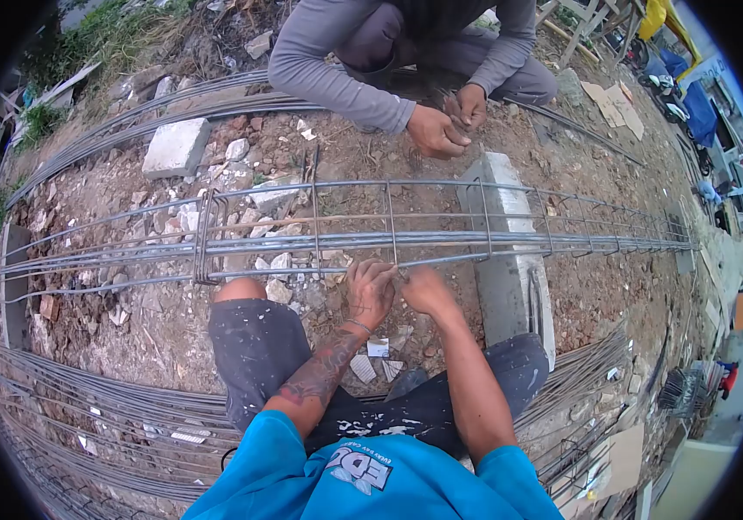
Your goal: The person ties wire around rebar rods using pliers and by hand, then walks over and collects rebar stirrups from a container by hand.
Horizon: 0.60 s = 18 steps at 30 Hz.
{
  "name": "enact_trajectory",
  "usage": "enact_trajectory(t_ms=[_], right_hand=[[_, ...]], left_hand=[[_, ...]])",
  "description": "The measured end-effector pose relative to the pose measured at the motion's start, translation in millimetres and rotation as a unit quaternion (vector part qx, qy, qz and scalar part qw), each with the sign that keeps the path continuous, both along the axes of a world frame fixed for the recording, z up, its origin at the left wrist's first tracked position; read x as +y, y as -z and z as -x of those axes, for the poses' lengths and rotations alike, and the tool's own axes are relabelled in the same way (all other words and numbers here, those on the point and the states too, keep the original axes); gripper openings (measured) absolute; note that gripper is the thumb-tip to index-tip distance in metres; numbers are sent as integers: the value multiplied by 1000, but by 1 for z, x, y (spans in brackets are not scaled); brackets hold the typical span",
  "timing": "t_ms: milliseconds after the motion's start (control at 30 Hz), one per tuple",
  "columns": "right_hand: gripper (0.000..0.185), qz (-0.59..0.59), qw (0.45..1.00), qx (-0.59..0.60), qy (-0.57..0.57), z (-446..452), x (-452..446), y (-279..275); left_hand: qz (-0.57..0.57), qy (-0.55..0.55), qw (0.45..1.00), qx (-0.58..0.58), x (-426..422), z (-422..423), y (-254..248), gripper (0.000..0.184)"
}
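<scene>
While the wearer's knees flank the work, long loose rods [111, 399] lie in bundles on the ground at the near left, and more stretch away at the near right. Between the knees, the left hand [371, 290] reaches to the nearest long bar [302, 270] of a steel rebar cage [345, 242], its fingers bent and close together over the bar; whether they grip anything cannot be told. Just beside it, the right hand [424, 290] has its fingers curled in at the same bar, near the foot of a square stirrup [392, 221]; what they close on, if anything, is too small to tell. The cage runs crosswise in front of the wearer, with several stirrups bunched together [204, 238] left of the hands and others spaced along it to the right. Beneath it, right of the hands, lies a long concrete block [503, 299], and another support [15, 286] is under its left end. Beyond the cage are broken rubble, a pale concrete chunk [176, 148] and further rods [189, 107]. A co-worker in a grey long-sleeved top [337, 74] crouches on the far side, both hands [448, 126] close together above the ground. Flattened cardboard [612, 110] lies farther right.
</scene>
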State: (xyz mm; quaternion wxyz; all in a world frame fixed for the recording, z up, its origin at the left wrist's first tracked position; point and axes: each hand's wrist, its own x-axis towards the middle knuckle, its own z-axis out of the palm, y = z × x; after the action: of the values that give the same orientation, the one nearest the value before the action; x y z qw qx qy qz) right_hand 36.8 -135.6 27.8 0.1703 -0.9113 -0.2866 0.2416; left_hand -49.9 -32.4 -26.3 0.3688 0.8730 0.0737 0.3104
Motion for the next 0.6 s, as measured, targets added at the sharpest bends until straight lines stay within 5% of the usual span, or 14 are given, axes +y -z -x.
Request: enact_trajectory(t_ms=[33,100,133,200,300,333,467,533,567,600], right_hand=[[26,2,1000,-4,0,-14,6,-4],[28,41,980,-31,-192,-40,20,-12],[28,45,980,-30,-190,-45,32,-30],[29,162,964,169,-123,-50,62,-81],[34,163,940,159,-252,-76,72,-50],[37,246,935,187,-174,-70,83,-68],[35,230,948,105,-195,-57,97,-111],[32,-104,993,-62,-6,-54,85,-124],[32,-102,993,-60,-5,-49,77,-121],[30,-249,948,-122,158,-41,67,-115]], left_hand=[[-16,-15,1000,-19,-1,0,-2,32],[-21,-12,1000,-11,0,2,-5,33],[-8,-19,1000,3,0,2,-8,32],[8,-24,1000,13,1,-3,-19,31],[61,-25,993,96,9,-15,-29,22],[45,-9,994,95,12,-19,-24,15],[55,22,995,84,23,-28,-18,11],[74,28,992,103,30,-29,-15,13],[93,33,988,119,31,-28,-14,16],[94,35,988,120,33,-27,-17,16]])
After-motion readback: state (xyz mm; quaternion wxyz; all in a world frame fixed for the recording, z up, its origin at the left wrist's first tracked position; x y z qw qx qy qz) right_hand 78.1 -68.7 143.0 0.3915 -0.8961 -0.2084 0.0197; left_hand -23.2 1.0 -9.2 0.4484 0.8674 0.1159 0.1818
